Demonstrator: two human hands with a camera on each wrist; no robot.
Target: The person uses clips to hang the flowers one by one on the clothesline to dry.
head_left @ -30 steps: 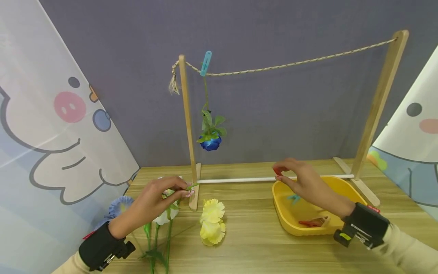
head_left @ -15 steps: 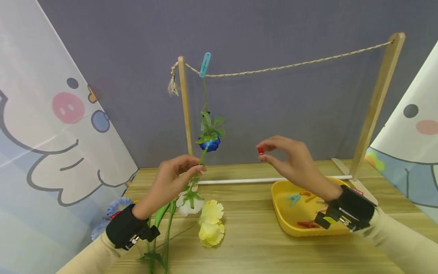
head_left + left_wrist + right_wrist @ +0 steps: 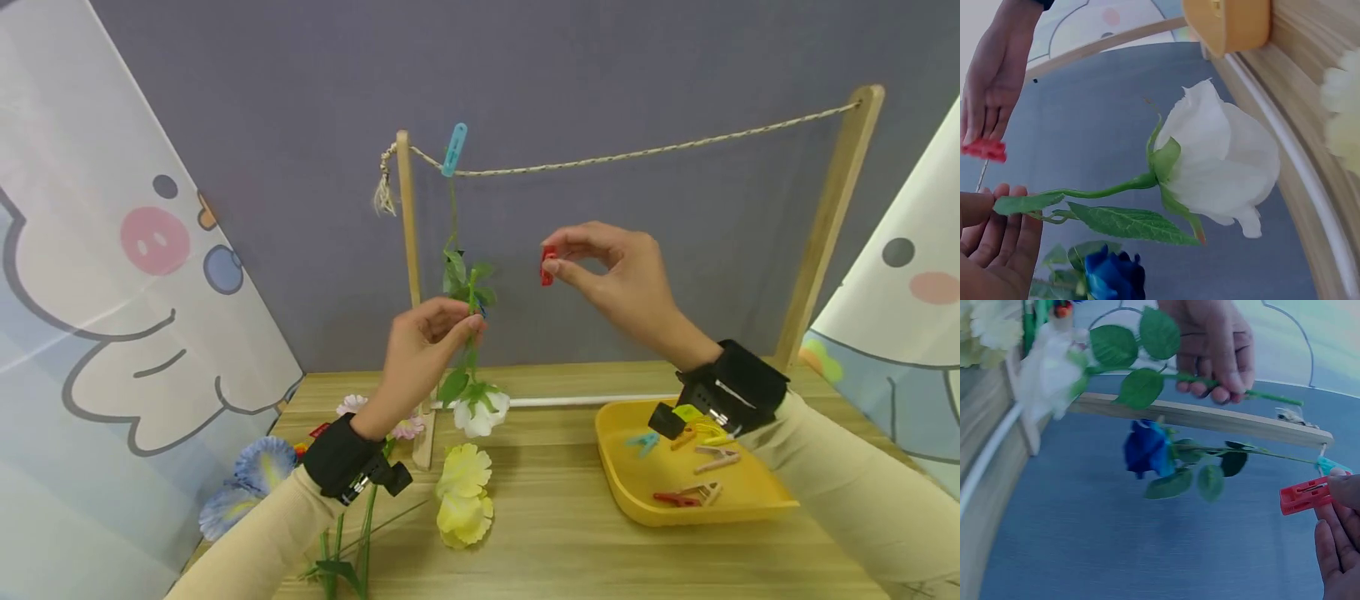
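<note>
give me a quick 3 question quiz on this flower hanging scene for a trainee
1. True or false: the left hand pinches the stem of a white rose whose bloom hangs downward.
2. What does the right hand hold?
A. a red clothespin
B. a yellow flower
C. the rope
3. Fill in: the blue rose hangs from the rope by a ___ clothespin.

Key:
1. True; the stem runs up to the fingers and the bloom points at the table.
2. A; it is pinched between thumb and fingers, below the rope and not touching it.
3. Light blue; it sits near the left wooden post.
</note>
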